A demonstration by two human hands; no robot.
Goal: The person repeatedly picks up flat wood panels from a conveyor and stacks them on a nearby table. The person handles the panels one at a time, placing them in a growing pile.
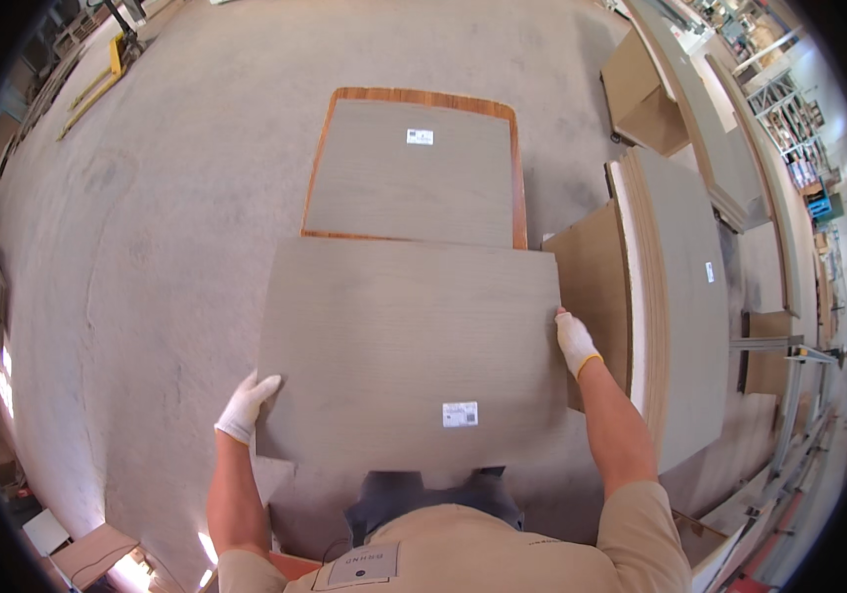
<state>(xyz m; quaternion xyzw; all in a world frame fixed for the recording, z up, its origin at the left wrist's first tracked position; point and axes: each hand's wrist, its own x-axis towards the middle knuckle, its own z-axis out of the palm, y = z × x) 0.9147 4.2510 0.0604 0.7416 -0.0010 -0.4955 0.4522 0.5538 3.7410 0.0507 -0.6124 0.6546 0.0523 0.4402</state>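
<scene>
A large grey-brown wood-grain panel (409,336) is held level in front of my body, with a white label (460,414) near its close edge. My left hand (246,407), in a white glove, grips its left edge with the thumb on top and the fingers hidden beneath. On the right edge, farther forward, my gloved right hand (576,341) is closed round the board. Just beyond lies another grey-brown panel (414,178), also labelled, on a slightly larger reddish-brown board (518,168) with rounded far corners. The held panel overlaps the near end of that pair.
A stack of panels (676,306) stands close on my right, above a brown board side (596,287). Farther right are more long boards (700,119) and a metal frame (789,395). A yellow pallet jack (97,89) stands at the far left on the concrete floor (167,247).
</scene>
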